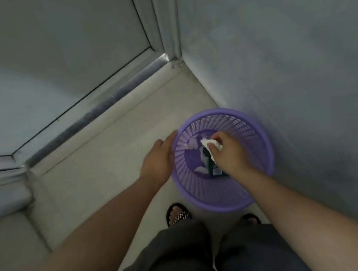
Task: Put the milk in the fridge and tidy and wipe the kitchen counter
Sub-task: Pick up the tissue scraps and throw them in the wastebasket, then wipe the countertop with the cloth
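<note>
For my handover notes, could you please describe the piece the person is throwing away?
Find the purple lattice wastebasket on the floor by the grey wall. Above its opening, the right hand pinches a crumpled white tissue. Unlike the scraps at the bottom, it is held.

A single head-worn view looks steeply down from above the hands, near them, over a round purple slatted plastic basket (202, 195) beneath both hands.

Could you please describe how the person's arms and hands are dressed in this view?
Both forearms are bare up to the frame edge: no sleeves show. The left hand and right hand wear no gloves, and no rings, watch or bracelet can be seen. No markings are visible on either arm.
</note>
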Motion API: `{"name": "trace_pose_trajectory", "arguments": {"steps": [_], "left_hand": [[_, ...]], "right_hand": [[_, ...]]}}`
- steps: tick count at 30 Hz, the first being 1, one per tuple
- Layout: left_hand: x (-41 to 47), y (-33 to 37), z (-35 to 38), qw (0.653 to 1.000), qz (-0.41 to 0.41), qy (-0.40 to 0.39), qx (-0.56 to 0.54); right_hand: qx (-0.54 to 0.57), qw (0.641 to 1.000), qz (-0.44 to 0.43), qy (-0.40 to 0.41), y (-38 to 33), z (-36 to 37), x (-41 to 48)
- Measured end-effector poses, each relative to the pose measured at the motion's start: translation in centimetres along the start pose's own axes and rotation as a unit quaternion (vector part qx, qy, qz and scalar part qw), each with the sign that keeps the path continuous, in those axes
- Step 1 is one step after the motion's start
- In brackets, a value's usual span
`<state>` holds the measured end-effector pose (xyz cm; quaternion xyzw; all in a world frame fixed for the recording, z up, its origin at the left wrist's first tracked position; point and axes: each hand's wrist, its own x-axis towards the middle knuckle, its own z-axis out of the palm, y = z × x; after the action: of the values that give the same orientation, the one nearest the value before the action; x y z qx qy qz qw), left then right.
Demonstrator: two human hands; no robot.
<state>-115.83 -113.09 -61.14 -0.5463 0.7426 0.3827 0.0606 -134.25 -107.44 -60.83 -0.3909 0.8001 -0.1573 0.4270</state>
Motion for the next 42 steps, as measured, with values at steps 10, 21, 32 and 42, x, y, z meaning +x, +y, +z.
{"name": "trace_pose_trajectory", "arguments": {"steps": [10, 21, 32, 42], "left_hand": [[-5.0, 4.2, -6.8, 0.997, -0.048, -0.051, -0.013], [-27.7, 22.3, -30.9, 0.975, -0.020, 0.043, -0.215], [-42.9, 28.4, -39.6, 0.930, 0.066, 0.140, -0.333], [-49.3, 29.1, -36.1, 0.912, 0.056, 0.168, -0.371]], "right_hand": [[-0.058, 0.997, 0.015, -0.048, -4.7, -7.8, -7.8], [0.059, 0.995, -0.061, -0.042, -23.6, -26.2, -30.9], [0.170, 0.965, -0.201, 0.018, -31.0, -33.7, -45.4], [0.174, 0.957, -0.225, -0.052, -28.6, -33.1, -50.5]]}}
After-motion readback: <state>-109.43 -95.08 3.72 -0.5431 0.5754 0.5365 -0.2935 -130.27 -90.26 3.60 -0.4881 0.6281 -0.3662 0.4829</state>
